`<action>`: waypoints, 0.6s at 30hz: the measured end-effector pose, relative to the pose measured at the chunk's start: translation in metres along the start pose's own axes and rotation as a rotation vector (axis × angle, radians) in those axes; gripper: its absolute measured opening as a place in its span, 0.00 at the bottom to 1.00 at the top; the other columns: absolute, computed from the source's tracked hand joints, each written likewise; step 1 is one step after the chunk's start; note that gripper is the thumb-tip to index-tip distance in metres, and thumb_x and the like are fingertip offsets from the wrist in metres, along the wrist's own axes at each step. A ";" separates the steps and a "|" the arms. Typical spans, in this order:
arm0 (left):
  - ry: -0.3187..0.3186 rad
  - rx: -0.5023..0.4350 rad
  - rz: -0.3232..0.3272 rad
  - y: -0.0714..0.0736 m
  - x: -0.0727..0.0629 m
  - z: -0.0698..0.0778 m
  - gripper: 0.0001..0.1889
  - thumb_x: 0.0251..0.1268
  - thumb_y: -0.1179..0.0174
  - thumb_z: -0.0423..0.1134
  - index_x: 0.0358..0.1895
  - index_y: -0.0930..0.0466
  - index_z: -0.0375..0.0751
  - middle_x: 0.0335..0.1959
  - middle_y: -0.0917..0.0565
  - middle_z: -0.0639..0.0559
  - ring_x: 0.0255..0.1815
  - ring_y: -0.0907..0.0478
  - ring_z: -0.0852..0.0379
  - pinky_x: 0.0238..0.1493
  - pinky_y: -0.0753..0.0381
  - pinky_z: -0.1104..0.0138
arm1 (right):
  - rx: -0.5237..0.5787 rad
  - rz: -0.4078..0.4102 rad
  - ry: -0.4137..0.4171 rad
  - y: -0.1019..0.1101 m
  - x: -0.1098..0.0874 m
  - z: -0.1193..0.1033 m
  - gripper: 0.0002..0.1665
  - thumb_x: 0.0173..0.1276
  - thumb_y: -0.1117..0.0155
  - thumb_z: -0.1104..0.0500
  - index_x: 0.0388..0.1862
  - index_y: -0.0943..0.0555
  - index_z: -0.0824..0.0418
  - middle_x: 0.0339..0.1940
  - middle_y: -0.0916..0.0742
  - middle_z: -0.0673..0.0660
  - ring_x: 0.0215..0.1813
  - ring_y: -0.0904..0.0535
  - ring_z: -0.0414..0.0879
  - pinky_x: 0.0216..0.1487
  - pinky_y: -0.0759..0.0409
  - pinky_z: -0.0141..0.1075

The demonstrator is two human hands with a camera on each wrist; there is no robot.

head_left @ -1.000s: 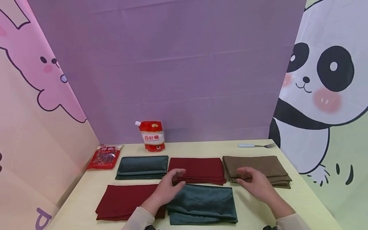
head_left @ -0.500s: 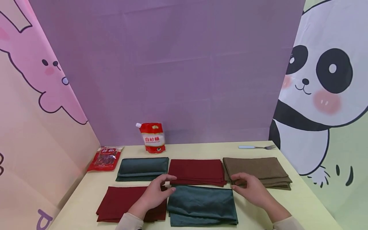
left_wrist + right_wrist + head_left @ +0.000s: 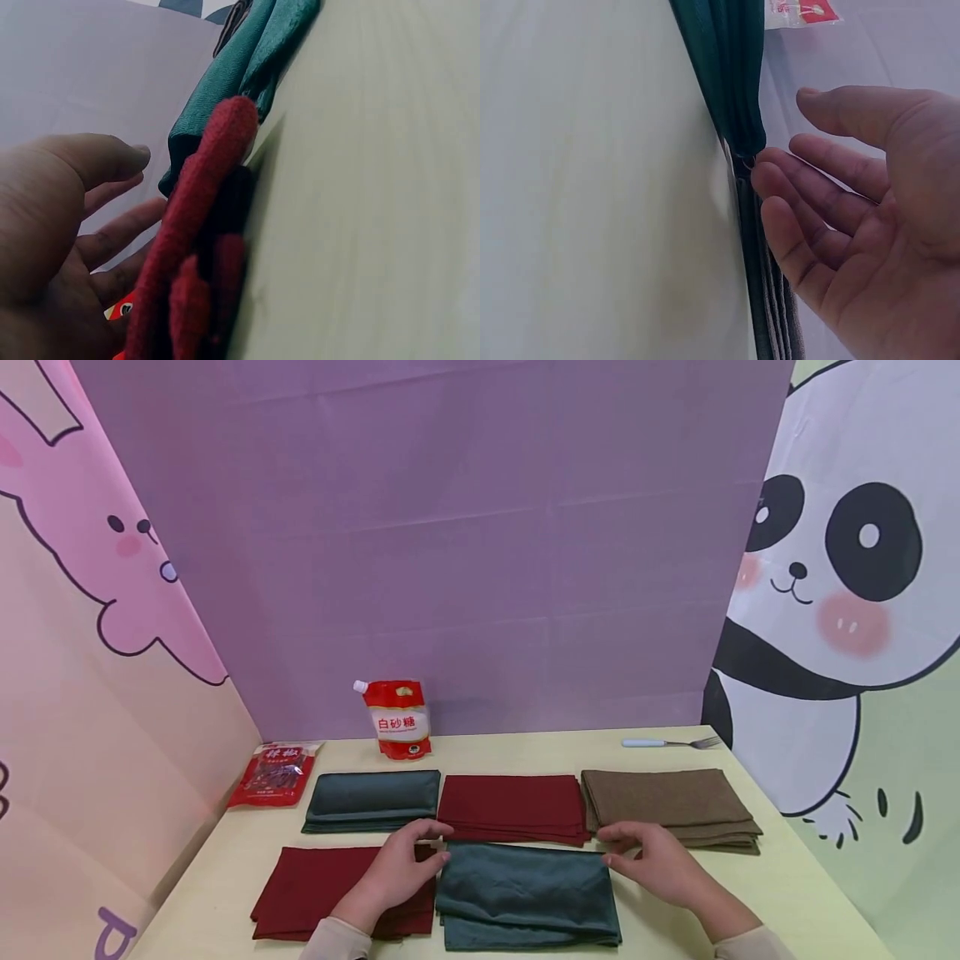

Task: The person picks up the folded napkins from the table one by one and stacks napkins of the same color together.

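Note:
A folded dark teal cloth (image 3: 528,902) lies in the front row. My left hand (image 3: 393,872) is at its far left corner, above a folded red cloth (image 3: 315,885). In the left wrist view, thumb and fingers of this hand (image 3: 60,225) are apart with nothing between them. At the teal cloth's far right corner is my right hand (image 3: 663,868), near the folded brown cloth (image 3: 667,797). The right wrist view has its fingertips beside the end of the teal cloth (image 3: 739,112), thumb held away; whether they touch the cloth I cannot tell.
Behind lie another folded teal cloth (image 3: 375,797) and another red one (image 3: 513,806). A red-and-white spouted pouch (image 3: 401,720) stands at the back. A red packet (image 3: 275,774) lies back left, a fork (image 3: 667,743) back right. A purple backdrop (image 3: 480,552) rises behind the table.
My left hand has moved left and toward me, to the front teal cloth's corner. The right hand has shifted slightly left and nearer, toward the opposite corner. The cloths look unmoved.

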State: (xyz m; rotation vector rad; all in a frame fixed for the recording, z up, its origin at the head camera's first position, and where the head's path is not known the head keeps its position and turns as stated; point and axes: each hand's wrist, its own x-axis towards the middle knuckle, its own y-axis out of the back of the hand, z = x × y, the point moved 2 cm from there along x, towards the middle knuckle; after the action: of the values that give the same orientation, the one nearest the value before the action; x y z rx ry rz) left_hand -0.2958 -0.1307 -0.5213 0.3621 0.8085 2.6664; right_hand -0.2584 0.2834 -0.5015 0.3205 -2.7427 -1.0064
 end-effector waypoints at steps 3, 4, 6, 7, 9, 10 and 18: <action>0.005 0.020 -0.001 -0.001 0.000 0.001 0.18 0.72 0.31 0.42 0.62 0.18 0.52 0.59 0.18 0.55 0.59 0.22 0.50 0.62 0.20 0.50 | 0.009 -0.023 0.000 -0.001 0.001 0.002 0.21 0.71 0.26 0.56 0.59 0.15 0.62 0.53 0.11 0.56 0.48 0.16 0.44 0.43 0.17 0.35; 0.004 0.030 -0.003 -0.001 0.000 0.001 0.18 0.72 0.31 0.42 0.62 0.18 0.52 0.59 0.18 0.55 0.59 0.21 0.50 0.62 0.20 0.50 | 0.012 -0.032 -0.003 -0.002 0.001 0.002 0.20 0.71 0.26 0.56 0.59 0.14 0.62 0.53 0.11 0.55 0.47 0.16 0.44 0.43 0.17 0.35; -0.002 0.048 -0.010 -0.002 0.000 0.001 0.18 0.72 0.31 0.42 0.62 0.17 0.52 0.58 0.18 0.54 0.57 0.21 0.51 0.62 0.20 0.50 | 0.013 -0.051 0.001 -0.002 0.000 0.003 0.20 0.71 0.26 0.55 0.59 0.14 0.61 0.52 0.11 0.54 0.47 0.16 0.43 0.43 0.17 0.35; -0.006 0.056 -0.014 -0.002 0.000 0.002 0.18 0.72 0.31 0.42 0.62 0.17 0.51 0.57 0.18 0.54 0.57 0.21 0.51 0.62 0.20 0.49 | 0.014 -0.059 0.004 -0.003 0.000 0.004 0.20 0.72 0.27 0.55 0.59 0.14 0.61 0.52 0.11 0.54 0.46 0.16 0.43 0.42 0.17 0.35; -0.012 0.075 -0.022 -0.002 0.000 0.003 0.18 0.72 0.31 0.42 0.63 0.17 0.50 0.57 0.17 0.53 0.55 0.22 0.52 0.61 0.20 0.49 | 0.012 -0.073 0.013 -0.004 0.000 0.005 0.20 0.72 0.27 0.55 0.59 0.14 0.61 0.52 0.11 0.53 0.46 0.16 0.42 0.42 0.17 0.36; -0.009 0.083 -0.026 -0.002 0.000 0.003 0.19 0.72 0.31 0.42 0.63 0.17 0.49 0.56 0.17 0.54 0.55 0.22 0.52 0.61 0.20 0.49 | 0.013 -0.080 0.019 -0.004 0.000 0.005 0.20 0.72 0.27 0.55 0.59 0.14 0.61 0.52 0.11 0.53 0.46 0.16 0.42 0.41 0.17 0.36; 0.002 0.135 -0.046 -0.003 0.000 0.003 0.19 0.71 0.30 0.44 0.62 0.17 0.51 0.55 0.17 0.57 0.56 0.23 0.53 0.63 0.22 0.48 | 0.021 -0.099 0.041 -0.005 0.000 0.007 0.21 0.70 0.25 0.56 0.59 0.14 0.61 0.53 0.11 0.54 0.46 0.16 0.43 0.41 0.17 0.36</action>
State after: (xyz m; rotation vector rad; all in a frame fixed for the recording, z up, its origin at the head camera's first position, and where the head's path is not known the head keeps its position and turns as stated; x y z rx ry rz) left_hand -0.2939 -0.1273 -0.5203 0.3684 0.9888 2.5770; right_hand -0.2595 0.2844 -0.5102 0.4799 -2.7255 -0.9840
